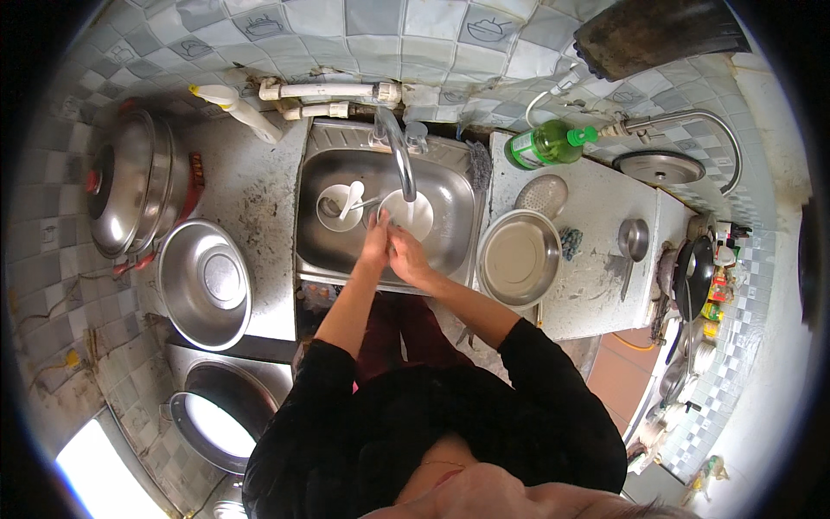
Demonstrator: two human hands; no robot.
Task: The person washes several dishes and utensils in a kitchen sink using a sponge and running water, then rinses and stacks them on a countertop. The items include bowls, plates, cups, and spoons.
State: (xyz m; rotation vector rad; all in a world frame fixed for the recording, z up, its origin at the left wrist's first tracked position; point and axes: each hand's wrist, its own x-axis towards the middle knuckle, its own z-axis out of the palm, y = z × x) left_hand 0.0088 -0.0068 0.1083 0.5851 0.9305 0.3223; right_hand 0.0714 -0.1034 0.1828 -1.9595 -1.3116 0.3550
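My left hand (pixel 376 241) and my right hand (pixel 406 254) are pressed together over the front of a stainless steel sink (pixel 441 253). Neither shows an object in it, though the palms are hidden. Just beyond them, a white bowl (pixel 421 213) sits in the basin under the curved metal faucet (pixel 393 139), with a thin stream of water falling into it. To its left is a second white bowl (pixel 332 224) holding a white spoon (pixel 353 199) and a metal utensil whose handle points toward the first bowl.
Right of the sink stand a metal basin (pixel 520 259), a perforated metal strainer (pixel 543 194), a green soap bottle (pixel 548 146) and a metal ladle (pixel 633 240). On the left are a large metal bowl (pixel 188 285), a lidded steel pot (pixel 130 188) and a white bottle (pixel 243 115).
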